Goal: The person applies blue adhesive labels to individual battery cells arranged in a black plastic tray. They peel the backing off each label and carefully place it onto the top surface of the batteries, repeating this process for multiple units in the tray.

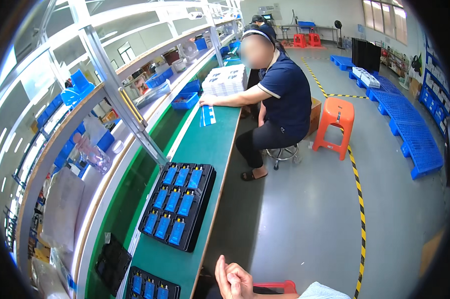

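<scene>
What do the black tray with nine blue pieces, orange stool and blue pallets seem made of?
Black tray: probably moulded plastic, low-sheen, from its shaped pockets; foam is possible.
Orange stool: likely smooth, moderately glossy plastic; seat and legs look one piece.
Blue pallets: apparently matte plastic, given the even colour and regular openings.

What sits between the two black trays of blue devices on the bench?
In the head view, only bare green bench top separates the farther black tray from the nearer black tray.
</scene>
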A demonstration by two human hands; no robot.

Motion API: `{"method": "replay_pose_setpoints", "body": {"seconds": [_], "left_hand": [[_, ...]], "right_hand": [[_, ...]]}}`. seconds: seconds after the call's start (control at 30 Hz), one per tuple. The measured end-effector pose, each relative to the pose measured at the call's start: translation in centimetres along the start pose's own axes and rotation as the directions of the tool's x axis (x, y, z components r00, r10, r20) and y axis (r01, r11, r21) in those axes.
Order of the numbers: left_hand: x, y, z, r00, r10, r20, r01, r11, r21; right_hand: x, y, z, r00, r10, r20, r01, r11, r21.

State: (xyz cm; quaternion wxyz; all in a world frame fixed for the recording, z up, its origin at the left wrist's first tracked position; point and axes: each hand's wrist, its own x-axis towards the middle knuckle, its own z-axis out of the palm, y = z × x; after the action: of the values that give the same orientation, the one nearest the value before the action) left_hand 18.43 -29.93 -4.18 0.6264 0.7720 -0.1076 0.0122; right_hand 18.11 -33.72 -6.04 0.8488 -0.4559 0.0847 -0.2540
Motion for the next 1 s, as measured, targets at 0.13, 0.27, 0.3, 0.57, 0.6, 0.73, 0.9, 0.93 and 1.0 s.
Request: {"method": "replay_pose_setpoints", "body": {"seconds": [0.13,0.27,0.3,0.57,0.6,0.73,0.9,0.93,1.0], "left_hand": [[0.1,0.1,-0.1,0.995,0.078,-0.057,-0.078,0.997,0.002],[-0.1,1.2,0.1,0.986,0.148,-0.079,-0.136,0.982,0.133],[-0.3,0.9,0.2,0.985,0.152,-0.077,-0.139,0.979,0.150],[0.2,0.2,-0.5,0.981,0.171,0.091,-0.178,0.981,0.076],[0.3,0.7,-0.3,0.982,0.172,0.075,-0.180,0.976,0.121],[2.7,2.5,-0.8,0.916,0.306,0.260,-0.368,0.897,0.243],[9.3,8.1,-3.3,0.791,0.612,-0.007,-0.609,0.788,0.089],[10.7,10.3,-3.6,0.782,0.621,-0.061,-0.616,0.784,0.084],[12.9,13.1,-4.2,0.750,0.618,-0.235,-0.580,0.786,0.213]], "right_hand": [[0.9,-0.9,0.1,0.975,-0.105,0.193,0.088,0.992,0.094],[0.7,-2.1,1.1,0.988,-0.106,0.110,0.102,0.994,0.038],[0.4,-1.1,0.8,0.991,-0.074,0.108,0.071,0.997,0.025],[0.3,-0.1,-0.5,0.999,-0.002,0.046,0.006,0.996,-0.085],[0.4,0.2,-0.8,0.999,0.018,0.043,-0.014,0.997,-0.076],[0.2,3.1,-2.9,0.994,0.102,0.040,-0.099,0.993,-0.061],[1.4,0.1,-1.0,0.977,-0.194,0.091,0.165,0.953,0.252],[1.6,0.7,-1.5,0.971,-0.213,0.109,0.174,0.942,0.286],[1.5,0.9,-1.5,0.974,-0.188,0.130,0.140,0.940,0.310]]}}
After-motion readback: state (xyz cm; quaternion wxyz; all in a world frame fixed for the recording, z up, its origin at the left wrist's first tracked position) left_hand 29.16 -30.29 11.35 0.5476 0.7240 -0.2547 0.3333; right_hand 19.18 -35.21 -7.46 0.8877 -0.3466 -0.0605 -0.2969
